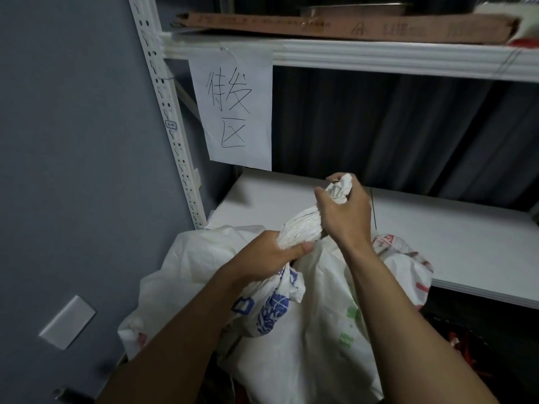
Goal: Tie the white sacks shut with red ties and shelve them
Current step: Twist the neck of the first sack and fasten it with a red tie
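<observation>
Sack [291, 301] in front of lower shelf [437, 237], neck twisted into a rope. Left hand [271, 252] fingers clenched round neck base; right hand [344, 211] fingers gripping its top end.

A paper sign [234, 112] taped to the upper shelf rail [379, 55] reads "待发区".

Two bare hands: left hand [269, 252], right hand [344, 211]. White sacks, at least three: blue-printed sack [271, 307], green-printed sack [320, 330], red-printed sack [405, 258]; further plain white fabric at left, own sack or not cannot be told. Two shelf boards: upper shelf [379, 55], lower shelf [455, 243]. One handwritten paper sign [233, 109]. One flat cardboard box [335, 24]. One perforated upright [169, 112]. One wall plate [67, 322].
</observation>
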